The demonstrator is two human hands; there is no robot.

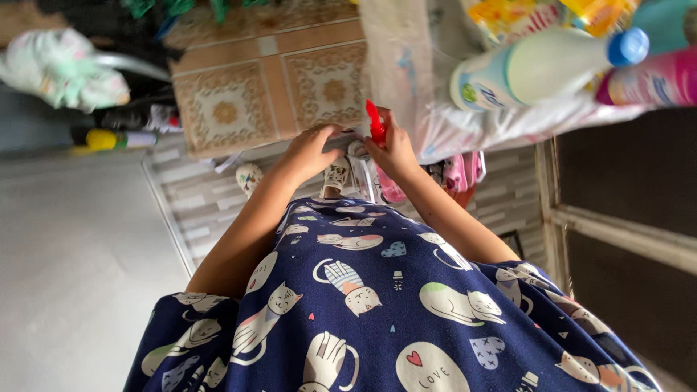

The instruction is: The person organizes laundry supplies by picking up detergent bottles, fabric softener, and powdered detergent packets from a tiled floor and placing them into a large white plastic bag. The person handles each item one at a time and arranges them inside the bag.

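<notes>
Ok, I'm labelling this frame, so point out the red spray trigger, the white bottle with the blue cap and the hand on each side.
red spray trigger (375,123), head view, upper tip.
white bottle with blue cap (537,67), head view, body.
left hand (311,151), head view, back of hand.
right hand (396,151), head view, knuckles.

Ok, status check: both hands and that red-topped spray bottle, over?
Right hand wrapped on spray bottle, by its red trigger. Left hand beside it, contents hidden. Shelf bottles close by.
</notes>
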